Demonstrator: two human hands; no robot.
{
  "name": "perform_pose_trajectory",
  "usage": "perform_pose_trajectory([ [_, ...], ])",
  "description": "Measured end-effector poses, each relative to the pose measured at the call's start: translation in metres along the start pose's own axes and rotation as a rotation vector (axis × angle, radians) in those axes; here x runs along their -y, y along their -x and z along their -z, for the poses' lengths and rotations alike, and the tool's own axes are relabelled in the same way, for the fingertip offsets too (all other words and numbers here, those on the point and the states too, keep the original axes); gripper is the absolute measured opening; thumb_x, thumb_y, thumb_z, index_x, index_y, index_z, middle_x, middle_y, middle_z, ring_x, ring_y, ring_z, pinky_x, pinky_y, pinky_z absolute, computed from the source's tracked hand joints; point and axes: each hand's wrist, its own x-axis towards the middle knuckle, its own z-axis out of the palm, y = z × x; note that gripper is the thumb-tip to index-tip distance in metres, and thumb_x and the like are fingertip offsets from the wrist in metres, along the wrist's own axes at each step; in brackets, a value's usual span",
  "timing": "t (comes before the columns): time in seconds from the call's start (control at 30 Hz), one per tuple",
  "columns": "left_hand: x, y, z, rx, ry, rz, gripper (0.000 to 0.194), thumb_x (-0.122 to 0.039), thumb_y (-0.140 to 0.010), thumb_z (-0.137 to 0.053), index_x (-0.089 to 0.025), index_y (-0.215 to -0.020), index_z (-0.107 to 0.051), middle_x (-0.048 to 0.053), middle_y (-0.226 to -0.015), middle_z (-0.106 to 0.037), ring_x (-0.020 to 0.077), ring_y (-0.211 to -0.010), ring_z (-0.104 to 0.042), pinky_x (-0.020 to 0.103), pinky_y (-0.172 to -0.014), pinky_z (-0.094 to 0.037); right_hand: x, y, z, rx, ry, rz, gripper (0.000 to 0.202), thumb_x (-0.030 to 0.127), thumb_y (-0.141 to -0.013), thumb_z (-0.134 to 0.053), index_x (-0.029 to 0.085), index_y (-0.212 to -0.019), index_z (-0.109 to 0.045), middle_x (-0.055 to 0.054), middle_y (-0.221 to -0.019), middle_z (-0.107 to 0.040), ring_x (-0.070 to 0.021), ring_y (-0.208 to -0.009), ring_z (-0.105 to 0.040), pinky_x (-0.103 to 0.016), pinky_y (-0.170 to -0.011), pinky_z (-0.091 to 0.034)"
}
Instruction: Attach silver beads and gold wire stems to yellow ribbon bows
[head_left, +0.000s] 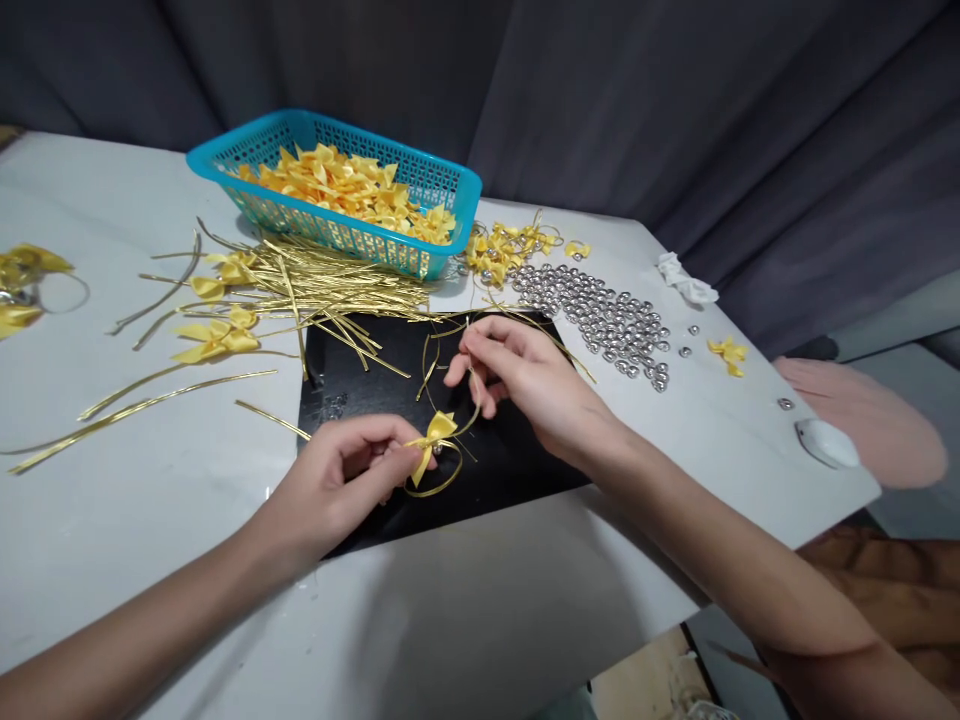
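Over a black mat (525, 470), my left hand (349, 470) pinches a yellow ribbon bow (436, 438) between thumb and fingers. A small silver bead and a looped gold cord (442, 490) are at the bow. My right hand (510, 370) is up and to the right of the bow, its thumb and index finger pinched on the thin gold cord (477, 400) that curves up from the bow. Other thin strands lie on the mat beside the fingers.
A blue basket (337, 222) of yellow bows stands at the back. Gold cords (337, 280) lie before it, with loose bows (217, 338) at left. Silver beads (600, 315) and finished-looking bows (506, 250) lie right. A white mouse-shaped object (825, 443) sits near the right edge.
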Motion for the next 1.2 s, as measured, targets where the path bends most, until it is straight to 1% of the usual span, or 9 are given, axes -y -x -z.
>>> perform_pose_trajectory([
  [0.13,0.0,0.001,0.0,0.023,0.005,-0.004,0.031,-0.044,-0.078,-0.059,-0.018,-0.062,-0.062,0.0,-0.057,-0.052,0.0114,-0.051,-0.039,0.021,-0.046,-0.031,-0.002,0.012,0.006,-0.01,-0.144,-0.021,0.018,0.029,-0.094,-0.047,0.02,-0.08,-0.041,0.005,-0.067,-0.061,-0.0019,-0.036,-0.027,-0.017,-0.038,-0.023],
  [0.2,-0.003,0.001,-0.001,0.031,0.003,-0.008,0.03,-0.043,-0.077,-0.059,-0.018,-0.06,-0.061,0.0,-0.055,-0.052,0.0117,-0.051,-0.041,0.021,-0.046,-0.032,0.001,0.015,0.01,0.043,-0.211,-0.063,0.016,0.028,-0.092,-0.05,0.02,-0.08,-0.044,0.009,-0.056,-0.048,-0.0022,-0.037,-0.02,-0.017,-0.037,-0.015],
  [0.3,-0.005,0.001,0.0,0.028,0.037,-0.018,0.03,-0.041,-0.077,-0.058,-0.018,-0.058,-0.06,-0.001,-0.054,-0.053,0.0118,-0.051,-0.044,0.021,-0.047,-0.036,0.003,0.019,0.012,0.09,-0.224,-0.088,0.015,0.029,-0.089,-0.054,0.019,-0.079,-0.048,0.011,-0.051,-0.031,-0.0028,-0.04,-0.014,-0.017,-0.039,-0.008],
  [0.4,-0.005,0.001,0.0,0.039,0.074,-0.009,0.027,-0.038,-0.078,-0.058,-0.018,-0.06,-0.063,-0.001,-0.055,-0.056,0.0114,-0.052,-0.048,0.019,-0.049,-0.039,0.002,0.023,0.009,0.105,-0.16,-0.127,0.02,0.033,-0.082,-0.064,0.019,-0.078,-0.05,0.012,-0.053,-0.028,-0.003,-0.042,-0.014,-0.017,-0.04,-0.009],
  [0.5,-0.005,0.0,0.0,0.036,0.091,-0.01,0.027,-0.037,-0.08,-0.057,-0.019,-0.062,-0.065,-0.001,-0.056,-0.058,0.0104,-0.052,-0.049,0.018,-0.049,-0.041,-0.003,0.026,0.001,0.191,-0.055,-0.166,0.024,0.032,-0.072,-0.074,0.016,-0.077,-0.057,0.01,-0.055,-0.034,-0.0028,-0.044,-0.021,-0.017,-0.039,-0.012],
  [0.67,-0.005,-0.002,-0.003,0.012,0.047,-0.017,0.028,-0.037,-0.08,-0.055,-0.018,-0.061,-0.065,-0.001,-0.055,-0.059,0.0094,-0.05,-0.049,0.016,-0.047,-0.04,-0.012,0.024,-0.003,0.208,-0.028,-0.096,0.021,0.031,-0.076,-0.07,0.016,-0.07,-0.058,0.007,-0.056,-0.047,-0.0034,-0.044,-0.028,-0.019,-0.039,-0.017],
  [0.87,-0.004,-0.003,-0.004,-0.03,0.057,-0.002,0.026,-0.038,-0.079,-0.059,-0.018,-0.063,-0.066,-0.001,-0.055,-0.061,0.0093,-0.05,-0.051,0.015,-0.046,-0.042,-0.012,0.021,0.006,0.133,0.081,-0.088,0.027,0.037,-0.069,-0.077,0.016,-0.073,-0.061,0.009,-0.053,-0.037,-0.0034,-0.045,-0.026,-0.02,-0.043,-0.017],
  [1.03,-0.002,-0.005,-0.002,-0.049,0.084,0.007,0.026,-0.039,-0.078,-0.06,-0.018,-0.063,-0.065,-0.001,-0.056,-0.061,0.0089,-0.049,-0.051,0.015,-0.046,-0.042,-0.006,0.024,0.007,0.248,0.085,-0.223,0.031,0.039,-0.065,-0.079,0.014,-0.073,-0.064,0.011,-0.05,-0.029,-0.003,-0.045,-0.02,-0.021,-0.042,-0.011],
  [1.2,0.0,-0.004,-0.002,-0.037,0.015,0.023,0.029,-0.04,-0.08,-0.057,-0.018,-0.063,-0.063,-0.002,-0.056,-0.059,0.0084,-0.051,-0.052,0.014,-0.047,-0.042,-0.004,0.022,0.012,0.223,0.07,-0.229,0.026,0.033,-0.068,-0.078,0.013,-0.07,-0.062,0.011,-0.05,-0.031,-0.002,-0.045,-0.021,-0.02,-0.041,-0.012],
])
